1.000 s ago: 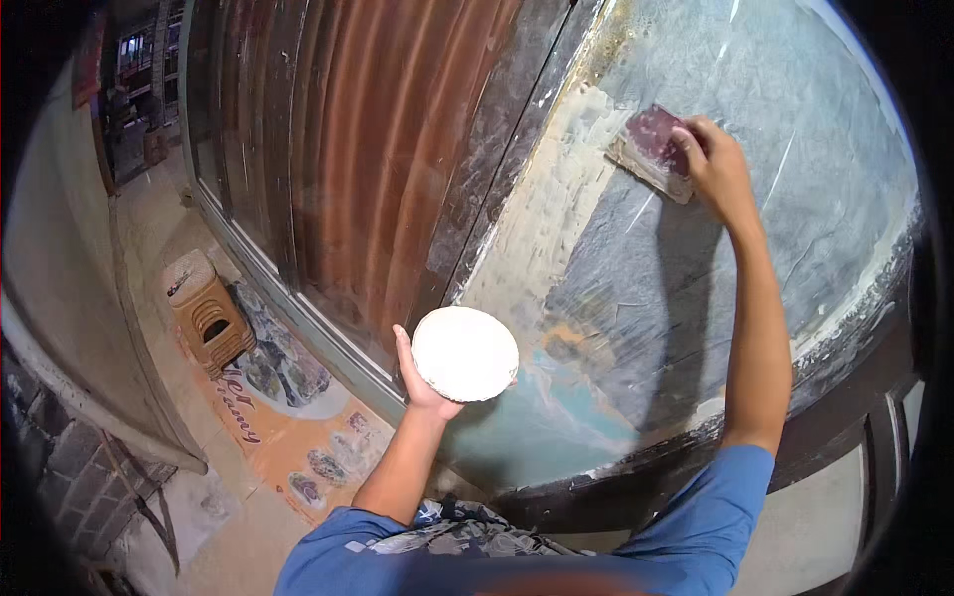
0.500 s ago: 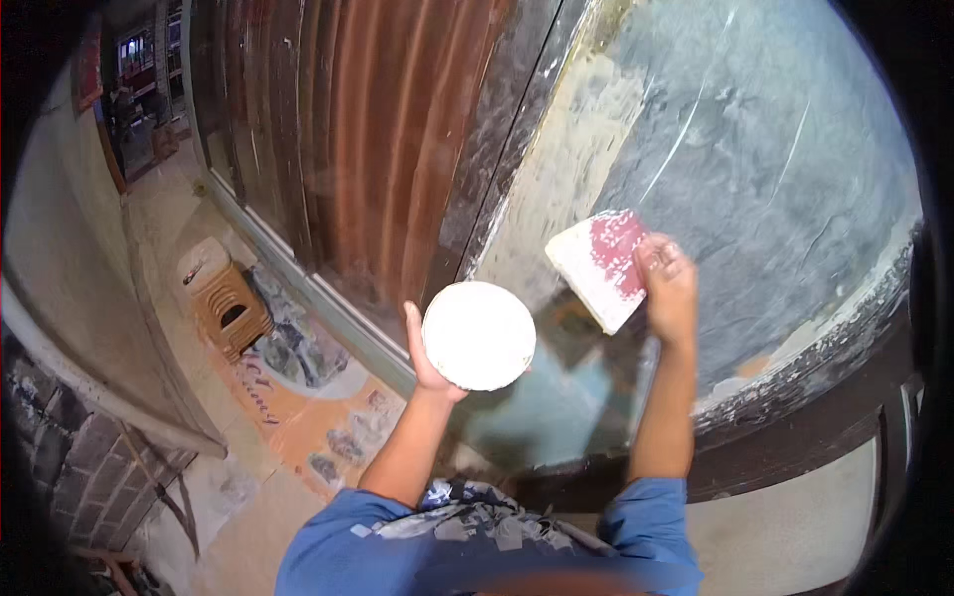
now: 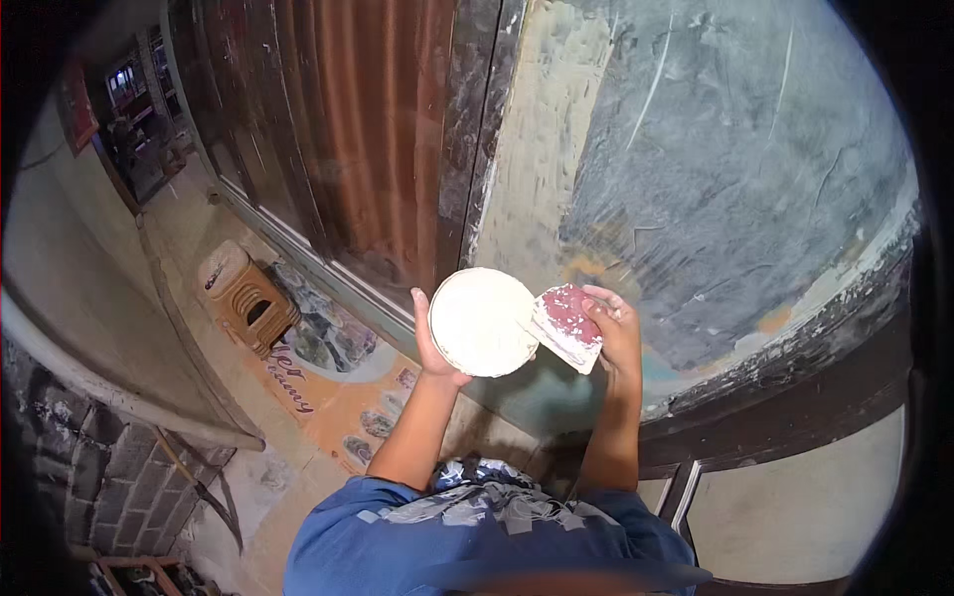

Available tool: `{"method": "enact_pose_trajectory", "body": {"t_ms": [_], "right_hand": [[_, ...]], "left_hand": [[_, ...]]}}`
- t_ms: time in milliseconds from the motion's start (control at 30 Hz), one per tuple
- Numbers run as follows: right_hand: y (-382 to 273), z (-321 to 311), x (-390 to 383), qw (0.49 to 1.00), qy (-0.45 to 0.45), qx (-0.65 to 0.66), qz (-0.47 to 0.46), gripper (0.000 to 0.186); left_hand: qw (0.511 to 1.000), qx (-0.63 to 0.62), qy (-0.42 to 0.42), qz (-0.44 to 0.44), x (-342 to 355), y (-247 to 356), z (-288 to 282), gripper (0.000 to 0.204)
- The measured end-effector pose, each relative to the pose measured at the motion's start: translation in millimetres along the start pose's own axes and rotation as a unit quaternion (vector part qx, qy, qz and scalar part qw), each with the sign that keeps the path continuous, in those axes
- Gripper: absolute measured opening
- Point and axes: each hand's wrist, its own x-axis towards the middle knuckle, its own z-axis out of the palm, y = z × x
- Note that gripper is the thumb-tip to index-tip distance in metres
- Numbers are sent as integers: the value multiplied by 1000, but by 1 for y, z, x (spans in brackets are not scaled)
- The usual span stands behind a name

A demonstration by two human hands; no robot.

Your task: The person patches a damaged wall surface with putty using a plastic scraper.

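Note:
My left hand (image 3: 431,348) supports a round white tub (image 3: 483,323) from its left side and below, the thumb up along the rim. White paste seems to fill the tub's round top. In my right hand (image 3: 618,330) is a flat dark-red scraper (image 3: 568,313), smeared with white paste, pinched at its right edge. The scraper's left corner meets the right rim of the tub. White flecks show on the right-hand fingers. Beyond my hands stands a grey wall panel (image 3: 696,189) with a pale coated strip (image 3: 542,149) along its left edge.
Left of the strip is a dark-framed door or window with a reddish-brown curtain (image 3: 378,149). A brown plastic stool (image 3: 253,303) stands on the floor at left, beside a printed orange sheet (image 3: 323,422). A brick wall (image 3: 129,487) lies lower left.
My right hand has brought the scraper down and left from in front of the wall to the tub's rim. The view has shifted slightly; the left hand still holds the tub.

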Motion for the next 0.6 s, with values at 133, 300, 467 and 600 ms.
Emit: {"method": "enact_pose_trajectory", "body": {"t_ms": [133, 300, 467, 600], "right_hand": [[3, -10, -10, 999, 32, 0, -21, 29], [-1, -30, -20, 987, 100, -105, -69, 28], [-1, -24, -26, 986, 153, -6, -71, 21], [-8, -16, -27, 991, 84, 25, -101, 20]], "left_hand": [[998, 14, 65, 9, -2, -9, 0, 92], [998, 44, 30, 25, -10, -4, 2, 92], [994, 55, 72, 69, -13, -1, 12, 92], [992, 63, 71, 81, -11, -11, 5, 97]]}}
